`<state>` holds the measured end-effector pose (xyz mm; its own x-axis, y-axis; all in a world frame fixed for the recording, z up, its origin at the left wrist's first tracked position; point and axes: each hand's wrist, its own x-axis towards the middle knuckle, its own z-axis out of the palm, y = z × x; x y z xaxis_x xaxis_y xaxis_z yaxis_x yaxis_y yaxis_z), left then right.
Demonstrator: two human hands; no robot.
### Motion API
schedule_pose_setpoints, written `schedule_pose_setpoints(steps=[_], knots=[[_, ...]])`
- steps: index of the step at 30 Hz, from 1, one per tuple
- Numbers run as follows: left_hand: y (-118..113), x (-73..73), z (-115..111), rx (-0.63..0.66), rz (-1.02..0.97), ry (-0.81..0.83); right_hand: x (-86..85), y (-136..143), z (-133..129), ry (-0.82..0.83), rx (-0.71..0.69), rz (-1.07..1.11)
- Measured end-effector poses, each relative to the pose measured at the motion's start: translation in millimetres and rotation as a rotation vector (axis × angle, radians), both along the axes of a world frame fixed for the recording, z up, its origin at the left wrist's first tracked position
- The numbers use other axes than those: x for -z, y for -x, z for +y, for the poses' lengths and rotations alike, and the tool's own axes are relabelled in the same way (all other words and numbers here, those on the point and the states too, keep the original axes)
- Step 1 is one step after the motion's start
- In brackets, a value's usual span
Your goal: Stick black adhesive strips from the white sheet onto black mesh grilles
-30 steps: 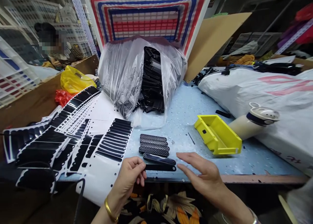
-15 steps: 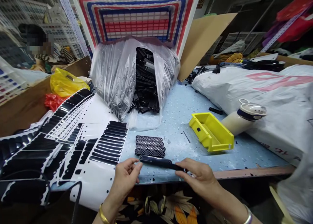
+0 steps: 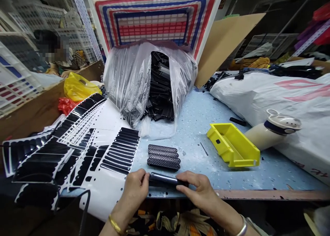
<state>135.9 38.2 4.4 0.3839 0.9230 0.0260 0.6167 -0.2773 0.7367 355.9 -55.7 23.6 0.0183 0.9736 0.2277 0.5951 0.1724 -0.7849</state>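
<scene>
A glossy black strip is stretched level between my hands, just above the table's front edge. My left hand is closed, thumb and forefinger pinching its left end. At the other end my right hand is closed round it, thumb below and fingers on top. Something dark lies under the strip, but I cannot make out its shape. Just beyond my hands, several black perforated strips lie side by side. Left of these is a white sheet with glossy black strip stickers in a row.
A clear plastic bag spills black plastic pieces at the back. To the right stand a yellow bin and a leaning bottle against a white sack. More sticker sheets cover the left side. A person sits far left.
My left thumb and forefinger have closed on the strip's left end. My right hand has shifted inward along it, and the strip has come nearer the table edge. The view has turned slightly left.
</scene>
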Motion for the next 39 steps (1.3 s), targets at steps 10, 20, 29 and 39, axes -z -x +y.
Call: schedule_pose_setpoints(steps=[10, 20, 29, 39], knots=[[10.2, -7.0, 31.9, -0.036, -0.022, -0.004, 1.6, -27.8, 24.4, -0.116, 0.164, -0.123], [-4.5, -9.3, 38.4, 0.102, -0.145, 0.255, 5.5, -23.3, 26.3, -0.034, 0.007, -0.182], [1.1, -0.5, 38.5, 0.102, -0.258, 0.277, 5.0, -15.8, 30.1, -0.144, -0.044, -0.185], [2.4, -0.5, 36.3, 0.092, -0.271, 0.280, 5.0, -14.3, 30.8, -0.085, -0.053, -0.247]])
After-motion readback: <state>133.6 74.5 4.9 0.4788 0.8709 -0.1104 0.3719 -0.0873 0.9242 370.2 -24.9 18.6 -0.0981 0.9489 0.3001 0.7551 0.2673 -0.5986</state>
